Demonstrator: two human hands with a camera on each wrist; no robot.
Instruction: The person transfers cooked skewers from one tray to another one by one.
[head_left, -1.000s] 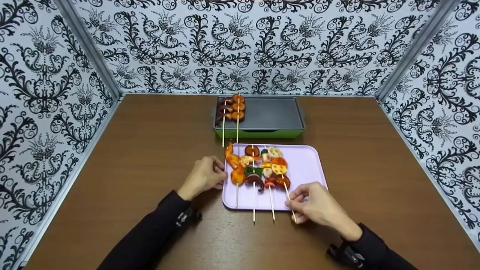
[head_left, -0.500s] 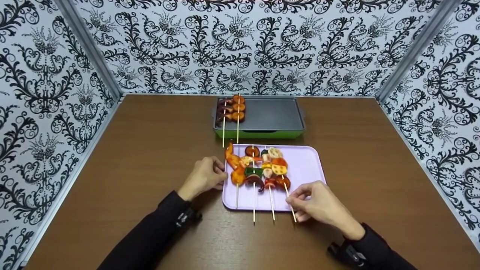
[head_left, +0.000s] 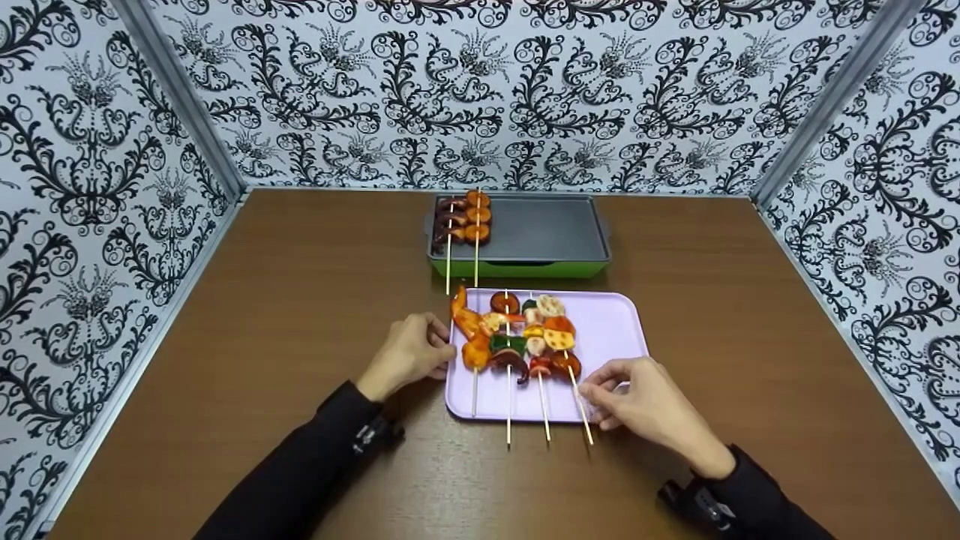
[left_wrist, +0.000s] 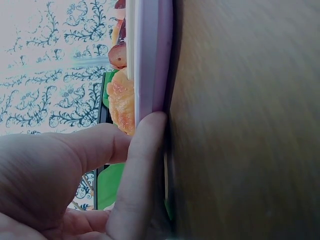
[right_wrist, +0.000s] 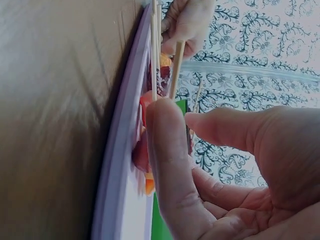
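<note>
My left hand [head_left: 405,356] pinches the left edge of a lilac tray [head_left: 615,330], the thumb by its rim and the index finger along its outer side. Several food skewers lie side by side on the tray. My right hand [head_left: 649,397] is beside the stick of the rightmost skewer [head_left: 583,412]. In the right wrist view a gap shows between thumb [right_wrist: 220,125] and index finger [right_wrist: 167,135], and the stick [right_wrist: 177,70] passes behind the index fingertip. An orange-brown meat skewer [head_left: 475,354] lies nearest my left hand.
Behind the tray stands a green grill with a dark grey plate [head_left: 547,225]. Two skewers, one with dark curled pieces [head_left: 448,221] and one with orange round slices [head_left: 478,216], lie on its left side, sticks overhanging the front. Patterned walls enclose the wooden table [head_left: 315,255].
My right hand has let go of the rightmost skewer's stick and moved slightly to the right and away from me. The left hand and the skewers have stayed in place.
</note>
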